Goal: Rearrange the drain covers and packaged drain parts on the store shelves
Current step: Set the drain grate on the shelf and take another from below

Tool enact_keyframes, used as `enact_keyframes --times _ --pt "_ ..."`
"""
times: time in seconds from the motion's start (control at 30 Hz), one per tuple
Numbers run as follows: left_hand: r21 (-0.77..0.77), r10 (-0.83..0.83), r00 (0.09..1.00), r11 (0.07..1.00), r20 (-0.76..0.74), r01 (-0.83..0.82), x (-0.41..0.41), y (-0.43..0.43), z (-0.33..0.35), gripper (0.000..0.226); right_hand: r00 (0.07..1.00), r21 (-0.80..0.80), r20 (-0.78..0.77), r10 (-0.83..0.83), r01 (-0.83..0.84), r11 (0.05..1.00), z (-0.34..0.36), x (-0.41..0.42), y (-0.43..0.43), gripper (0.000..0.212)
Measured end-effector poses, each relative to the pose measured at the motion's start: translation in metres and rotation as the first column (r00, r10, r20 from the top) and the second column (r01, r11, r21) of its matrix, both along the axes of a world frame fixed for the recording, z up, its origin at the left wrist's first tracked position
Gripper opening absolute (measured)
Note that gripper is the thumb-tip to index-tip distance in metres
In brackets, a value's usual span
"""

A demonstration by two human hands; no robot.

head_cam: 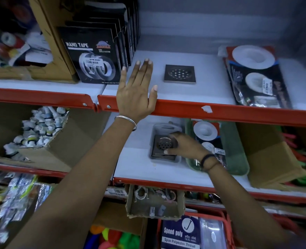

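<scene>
A square metal drain cover (180, 74) lies flat on the upper shelf (211, 87). My left hand (136, 90) rests open on that shelf's red front edge, left of the cover, fingers spread. On the lower shelf (136, 168) a small clear tray (154, 130) holds a stack of square drain covers (162, 146). My right hand (183, 144) grips the top cover of that stack. A packaged drain part (256, 76) lies at the right of the upper shelf. Another packaged drain part (207, 133) sits in a green tray (236, 150) beside my right wrist.
Black nano tape boxes (94, 56) stand left of my left hand, next to a cardboard box (46, 33). A carton of white tubes (38, 130) fills the lower left. A brown carton (271, 155) sits at the lower right. Thread packs and small boxes (154, 203) are below.
</scene>
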State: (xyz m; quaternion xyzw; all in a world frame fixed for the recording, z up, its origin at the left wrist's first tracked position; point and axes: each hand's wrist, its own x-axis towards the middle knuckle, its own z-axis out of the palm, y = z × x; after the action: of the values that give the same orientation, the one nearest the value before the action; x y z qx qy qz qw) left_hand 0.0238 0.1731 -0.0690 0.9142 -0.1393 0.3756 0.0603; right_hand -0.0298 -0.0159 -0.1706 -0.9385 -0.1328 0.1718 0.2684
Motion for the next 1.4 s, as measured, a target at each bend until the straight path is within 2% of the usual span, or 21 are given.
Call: enact_keyframes --times 0.1,0.2,0.33,0.4,0.47,0.53,0.63,0.7,0.8,0.9,0.97,1.07,1.17,1.23,1.33,1.4 --pt "-0.011 -0.001 0.998 1.000 -0.059 0.001 -0.005 -0.001 0.003 0.060 0.998 0.189 -0.013 0.056 -0.052 0.981 0.083 -0.048 -0.015 0.053" --pt "-0.009 -0.003 0.993 1.000 -0.122 0.002 -0.009 0.000 0.005 0.060 0.989 0.305 0.124 0.080 -0.114 0.945 0.156 -0.071 -0.028 0.045" --pt "0.007 -0.013 0.983 1.000 -0.182 0.015 -0.012 0.001 0.010 0.062 0.906 0.226 0.423 0.019 -0.125 0.966 0.206 -0.032 -0.032 0.040" --pt "0.000 -0.018 0.981 1.000 -0.192 0.019 -0.014 0.001 0.010 0.062 0.877 0.118 0.480 0.000 -0.064 0.991 0.213 0.007 -0.030 0.044" --pt "-0.004 -0.031 0.982 1.000 -0.186 0.031 -0.014 0.001 0.010 0.062 0.916 -0.082 0.400 0.035 -0.002 0.997 0.211 0.050 -0.030 0.057" --pt "-0.002 -0.051 0.984 0.999 -0.172 0.052 -0.014 0.002 0.010 0.062 0.972 -0.247 0.229 0.059 -0.001 0.969 0.201 0.084 -0.029 0.079" --pt "0.005 -0.074 0.986 0.997 -0.148 0.076 -0.009 0.004 0.009 0.064 0.997 -0.274 0.068 0.035 -0.015 0.962 0.186 0.118 -0.027 0.098" --pt "-0.005 -0.083 0.988 0.997 -0.130 0.083 -0.006 0.004 0.007 0.065 0.998 -0.266 0.061 0.024 -0.007 0.964 0.179 0.128 -0.026 0.090" --pt "-0.009 -0.097 0.989 0.995 -0.112 0.096 -0.002 0.005 0.003 0.066 0.989 -0.287 0.144 0.041 0.002 0.958 0.173 0.140 -0.024 0.064" --pt "-0.001 -0.097 0.990 0.995 -0.103 0.097 -0.001 0.006 0.003 0.067 0.981 -0.309 0.188 0.044 0.016 0.951 0.169 0.142 -0.025 0.059" --pt "0.001 -0.080 0.991 0.997 -0.110 0.081 -0.002 0.006 0.003 0.068 0.978 -0.292 0.201 0.049 0.012 0.956 0.169 0.135 -0.029 0.053" --pt "0.004 -0.055 0.990 0.998 -0.130 0.056 -0.003 0.005 0.004 0.068 0.959 -0.151 0.282 0.043 0.000 0.989 0.184 0.106 -0.034 0.046" --pt "-0.001 -0.050 0.989 0.999 -0.139 0.051 -0.006 0.004 0.005 0.066 0.922 -0.017 0.386 0.042 -0.038 0.999 0.212 0.041 -0.033 0.067" --pt "-0.016 -0.056 0.989 0.998 -0.139 0.054 -0.008 0.003 0.005 0.064 0.943 0.025 0.313 0.117 -0.131 0.991 0.224 -0.009 -0.033 0.085" --pt "-0.046 -0.055 0.988 0.998 -0.147 0.048 -0.009 0.001 0.007 0.066 0.933 0.084 0.088 0.349 -0.356 0.931 0.207 -0.055 -0.032 0.081" --pt "-0.054 -0.059 0.988 0.997 -0.140 0.052 -0.010 0.000 0.005 0.066 0.914 0.028 -0.032 0.405 -0.404 0.914 0.173 -0.063 -0.026 0.079"
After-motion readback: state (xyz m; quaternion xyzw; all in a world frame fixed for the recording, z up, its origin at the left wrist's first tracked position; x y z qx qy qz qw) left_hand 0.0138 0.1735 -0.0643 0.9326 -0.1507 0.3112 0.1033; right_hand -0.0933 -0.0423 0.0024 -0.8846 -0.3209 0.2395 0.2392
